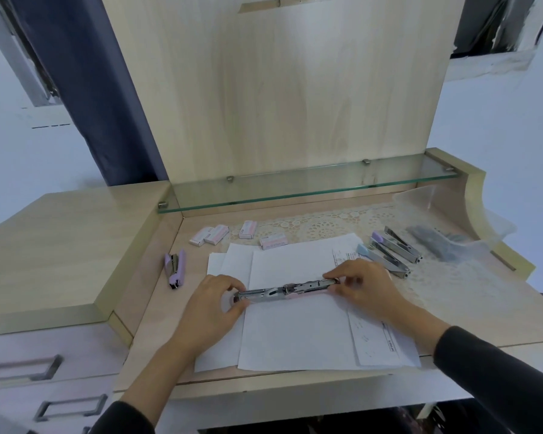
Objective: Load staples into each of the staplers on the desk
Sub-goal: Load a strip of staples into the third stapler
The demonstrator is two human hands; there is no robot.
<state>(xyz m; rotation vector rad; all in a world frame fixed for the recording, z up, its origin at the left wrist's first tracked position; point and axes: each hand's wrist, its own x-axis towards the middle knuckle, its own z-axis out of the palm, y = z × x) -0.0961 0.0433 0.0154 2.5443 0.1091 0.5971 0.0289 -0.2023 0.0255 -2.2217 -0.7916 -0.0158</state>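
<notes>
A closed lilac stapler (174,269) lies at the left of the desk (166,321), near four small staple boxes (209,235) whose pink labels are too small to read. On white paper sheets (295,333) an open stapler (287,290) lies folded out flat. The left hand (213,305) pinches its left end and the right hand (364,286) its right end, fingers curled close. Print on the right-hand sheet is illegible. Further right, a blue stapler (383,260) and a purple stapler (395,244) lie opened beside a plastic bag (445,242).

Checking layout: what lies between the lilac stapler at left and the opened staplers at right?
Head view: paper sheets, and on them an unfolded stapler held by left hand and right hand.
</notes>
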